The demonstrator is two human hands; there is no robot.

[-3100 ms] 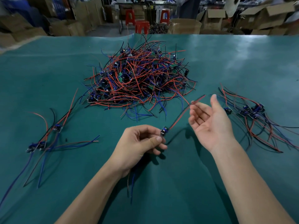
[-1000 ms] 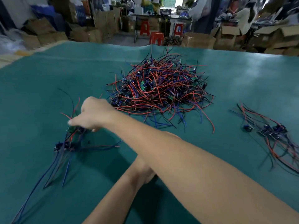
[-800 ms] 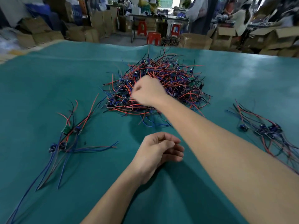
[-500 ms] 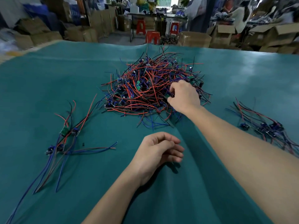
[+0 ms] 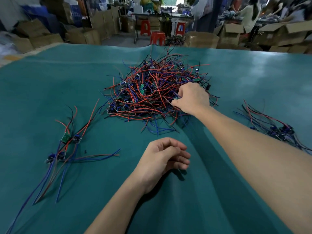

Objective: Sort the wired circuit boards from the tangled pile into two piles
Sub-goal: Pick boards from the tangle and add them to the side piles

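Right hand [image 5: 191, 98] reached into the near right side of the tangled pile [image 5: 157, 92], which sat mid-desk toward the far edge. Its fingers were curled and pinching at something there, likely a small green board or its wires; the exact piece was hidden by the knuckles. Left hand [image 5: 164, 157] rested on the green desk cover [image 5: 50, 78] near the front edge, fingers loosely curled, holding nothing.

Two sorted piles were already started: the left pile [image 5: 67, 144] toward the left edge, a few boards with long blue, red and black leads, and the right pile [image 5: 276, 127] toward the right edge, partly cut off by the forearm.

Handling judgement: boards looked tiny and light, wires thin, limp and springy, prone to snagging on neighbours. Pulling a lead would probably drag others along and could stress solder joints. Better to take hold at the board body or right where the wires meet it, then lift slowly and shake free.

No readable writing or brand on boards or wires; too small. Cardboard boxes [image 5: 200, 39] and red stools [image 5: 157, 38] stood beyond the far edge, no legible labels.
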